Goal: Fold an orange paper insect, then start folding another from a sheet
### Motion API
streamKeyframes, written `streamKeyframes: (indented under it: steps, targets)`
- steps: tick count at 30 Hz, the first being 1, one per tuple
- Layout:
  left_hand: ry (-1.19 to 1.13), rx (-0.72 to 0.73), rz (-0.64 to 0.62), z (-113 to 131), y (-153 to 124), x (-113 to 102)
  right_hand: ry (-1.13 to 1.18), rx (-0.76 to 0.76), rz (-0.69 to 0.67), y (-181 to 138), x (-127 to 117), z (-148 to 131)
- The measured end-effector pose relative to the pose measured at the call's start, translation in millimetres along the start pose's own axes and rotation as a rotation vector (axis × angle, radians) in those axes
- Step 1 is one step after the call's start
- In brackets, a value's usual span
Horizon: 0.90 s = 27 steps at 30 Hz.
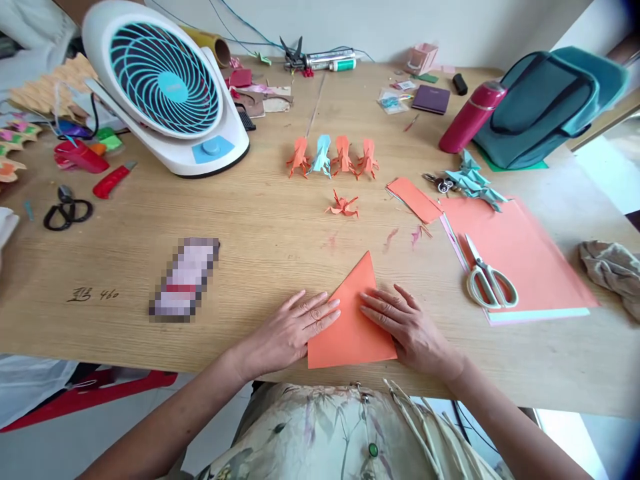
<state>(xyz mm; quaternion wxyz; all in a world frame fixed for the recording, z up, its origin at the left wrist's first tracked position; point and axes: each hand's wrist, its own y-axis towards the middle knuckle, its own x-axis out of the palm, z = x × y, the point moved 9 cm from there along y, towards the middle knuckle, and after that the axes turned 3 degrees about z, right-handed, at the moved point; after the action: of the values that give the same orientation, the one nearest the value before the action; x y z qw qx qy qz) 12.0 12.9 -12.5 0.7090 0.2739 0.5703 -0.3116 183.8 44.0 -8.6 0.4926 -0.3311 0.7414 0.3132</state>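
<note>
Folded orange paper (353,337) is right in front of me on the bench (255,227), my left grip (295,327) and right grip (407,327) both spread open, just resting on it. Past that there's one little orange figure (343,204), then a row of four figures (343,153).

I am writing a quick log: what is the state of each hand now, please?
Left hand: open, resting on the orange paper, left side.
Right hand: open, resting on the same paper, right side.

On the counter (265,220), the left hand (293,327) and right hand (407,327) touch the orange paper (353,340) from 9 and 3 o'clock. Beyond it: paper figures (342,155) at 12, flask (473,117) at 1, white scissors (493,293) between 2 and 3.
</note>
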Motion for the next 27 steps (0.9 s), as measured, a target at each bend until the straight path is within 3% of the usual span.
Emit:
streamKeyframes:
  steps: [5,9,18,22,27]
  targets:
    - [0.001,-0.045,-0.054,-10.5,0.8,10.3,-0.058,-0.034,-0.027,-4.4,-0.9,-12.1]
    - [0.023,-0.079,-0.058,-20.1,3.6,5.8,-0.080,-0.005,-0.034,-3.4,2.3,-15.1]
    - [-0.129,0.080,0.245,-14.6,-9.1,-21.5,-0.060,-0.004,0.019,-6.4,4.8,-19.1]
    - [-0.240,-0.022,0.299,-21.1,-3.3,-33.5,0.076,0.000,0.088,-4.1,-3.2,-18.6]
    - [-0.349,-0.231,0.283,-37.7,11.4,-41.0,0.272,0.191,0.167,6.6,-15.8,-2.3]
